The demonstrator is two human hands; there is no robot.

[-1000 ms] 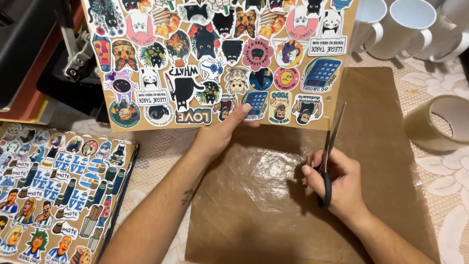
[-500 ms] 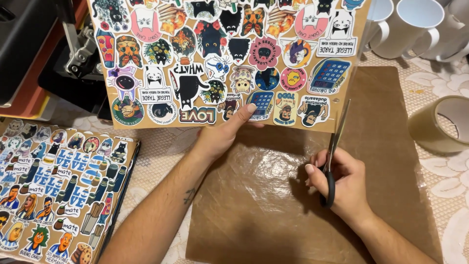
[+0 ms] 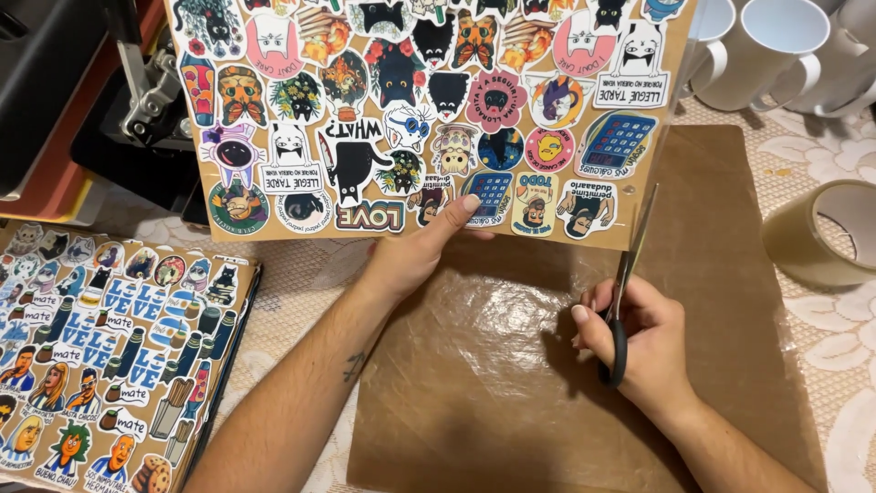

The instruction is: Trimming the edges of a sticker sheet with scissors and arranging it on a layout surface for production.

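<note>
Big brown card sheet printed with colourful stickers: raised clear of the table for cutting | left hand: pinching its lower edge, steadying | right hand: closed around black-handled scissors, blades at sheet's right corner.

Sticker sheet: matt brown card bearing glossy printed stickers; scissors: bright metal blades, black plastic handles; mat: smooth brown sheet under crinkled, shiny film; mugs: glossy white ceramic; tape roll: translucent, glossy; surface: lace cloth.

Sticker sheet top beyond frame
</note>
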